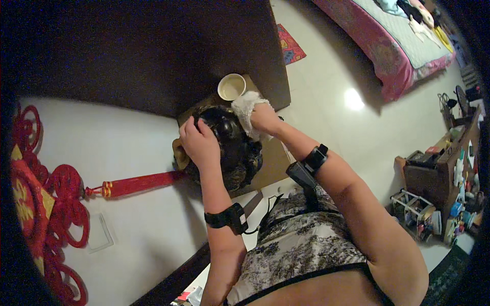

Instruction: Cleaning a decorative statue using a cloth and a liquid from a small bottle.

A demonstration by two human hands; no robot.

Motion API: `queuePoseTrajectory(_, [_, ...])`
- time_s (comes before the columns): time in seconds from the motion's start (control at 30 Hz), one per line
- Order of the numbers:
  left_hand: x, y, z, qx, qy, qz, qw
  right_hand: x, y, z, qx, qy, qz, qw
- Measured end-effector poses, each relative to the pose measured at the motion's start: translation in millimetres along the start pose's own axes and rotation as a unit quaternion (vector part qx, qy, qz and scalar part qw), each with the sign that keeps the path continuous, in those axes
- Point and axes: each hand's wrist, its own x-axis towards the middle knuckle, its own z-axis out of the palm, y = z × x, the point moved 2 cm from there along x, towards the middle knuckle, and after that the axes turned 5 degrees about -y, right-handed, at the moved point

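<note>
A glossy black ornament [233,153] of rounded, uneven shape stands on a brown tabletop [275,158]; its exact kind is unclear. My left hand [201,143] grips its left upper part, with the fingers bent over the surface. Beside that wrist, a tan ear-shaped piece [180,153] juts out. A crumpled white cloth [245,105] is bunched in my right hand [265,118] and lies against the ornament's right upper side. Just beyond the cloth sits a white bowl [231,82], apparently with pale liquid in it.
A large dark cabinet [145,53] rises behind the tabletop. On the white wall at left hangs a red Chinese knot [69,183] with a long tassel [141,184]. A bed [398,46] stands far right, above a wheeled rack [417,214] and a cluttered brown desk [428,183].
</note>
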Motion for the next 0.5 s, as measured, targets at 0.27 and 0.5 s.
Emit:
queuePoseTrajectory(0.27, [1,4,-1,0.006,-0.031,-0.029,0.999,-39,52,38,-0.085,0.067,-0.038,0.993])
queuePoseTrajectory(0.5, [-2,16,1,0.03,-0.045,-0.01,0.998,-111,92,123,-0.044,0.096,-0.104,0.989])
